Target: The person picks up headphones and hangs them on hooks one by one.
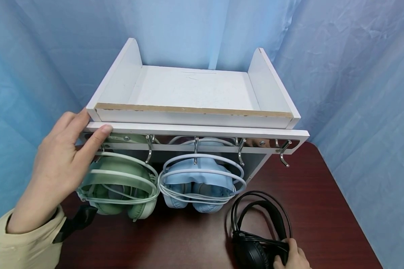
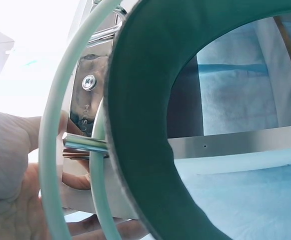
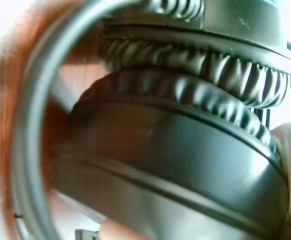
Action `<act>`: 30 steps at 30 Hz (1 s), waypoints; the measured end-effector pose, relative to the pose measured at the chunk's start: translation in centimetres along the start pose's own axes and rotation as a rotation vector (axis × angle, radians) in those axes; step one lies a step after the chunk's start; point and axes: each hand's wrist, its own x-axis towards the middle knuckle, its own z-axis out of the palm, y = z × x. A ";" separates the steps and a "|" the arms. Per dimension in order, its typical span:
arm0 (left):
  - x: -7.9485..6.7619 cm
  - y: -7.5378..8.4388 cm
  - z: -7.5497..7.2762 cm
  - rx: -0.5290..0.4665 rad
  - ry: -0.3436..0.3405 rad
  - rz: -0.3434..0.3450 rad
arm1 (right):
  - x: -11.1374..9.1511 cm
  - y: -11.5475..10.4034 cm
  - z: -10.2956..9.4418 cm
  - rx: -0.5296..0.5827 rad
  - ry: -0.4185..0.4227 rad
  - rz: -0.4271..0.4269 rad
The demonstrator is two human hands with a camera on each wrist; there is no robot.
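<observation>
Fingers and thumb of the left hand [image 1: 58,155] grip the left end of a white shelf [image 1: 195,118]. Just below them, green headphones [image 1: 121,166] hang from a hook [image 2: 78,141]; farther right of those fingers, blue headphones [image 1: 200,179] hang from another. Lower and well apart from them come black headphones [image 1: 252,254], just left of the right hand [image 1: 293,256], whose fingers grasp an ear cup [image 3: 165,145]; whether the set touches the table [image 1: 323,209] cannot be told. Up from these fingers, the rightmost hook [image 1: 284,153] is bare. As far as shown, two sets look settled on hooks, while the black one is not yet hung.
</observation>
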 end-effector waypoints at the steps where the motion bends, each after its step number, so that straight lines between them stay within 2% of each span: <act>1: 0.0 0.0 0.0 0.002 0.000 0.001 | 0.0 0.0 0.1 0.009 0.008 0.004; 15: 0.0 0.0 0.0 0.000 -0.001 -0.003 | -0.8 -0.1 0.6 0.062 0.115 0.090; 20: 0.0 0.0 0.0 0.005 0.004 0.004 | -1.1 -0.4 0.6 0.082 0.155 0.080; 30: 0.0 -0.1 0.0 0.015 0.012 0.016 | -1.8 -1.0 1.0 0.134 0.318 0.051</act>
